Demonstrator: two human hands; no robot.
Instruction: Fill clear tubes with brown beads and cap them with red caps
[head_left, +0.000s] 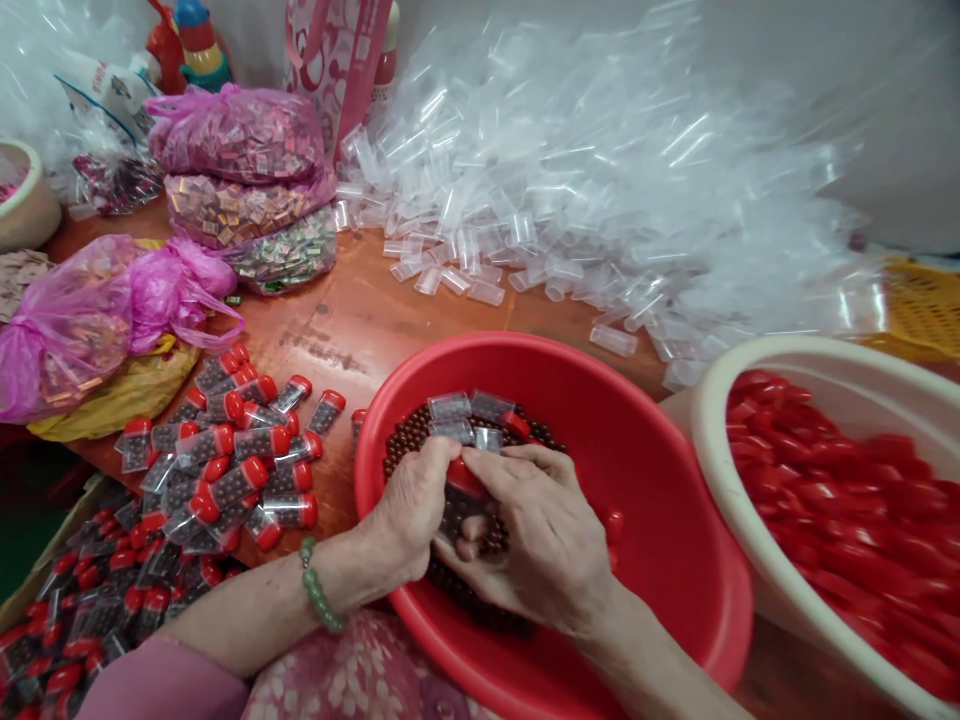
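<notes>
Over the red basin [645, 430], my left hand [412, 500] and my right hand [544, 530] meet around a small clear container [461, 500] with a red cap [466, 478]. My left thumb and my right thumb and fingers press at the cap, while other fingers wrap the container's body, partly hidden. Dark round beads [405, 440] lie in the basin beneath my hands. Several clear tubes [450, 405] rest on the beads just beyond my fingertips, and a few red caps [613, 525] lie against the basin's right side.
Left of the basin, filled red-capped containers [236, 480] are piled on the table [337, 300]. A white tub [712, 430] of red caps [840, 500] stands at right. A large heap of clear tubes [570, 200] covers the back; pink bags [240, 130] sit back left.
</notes>
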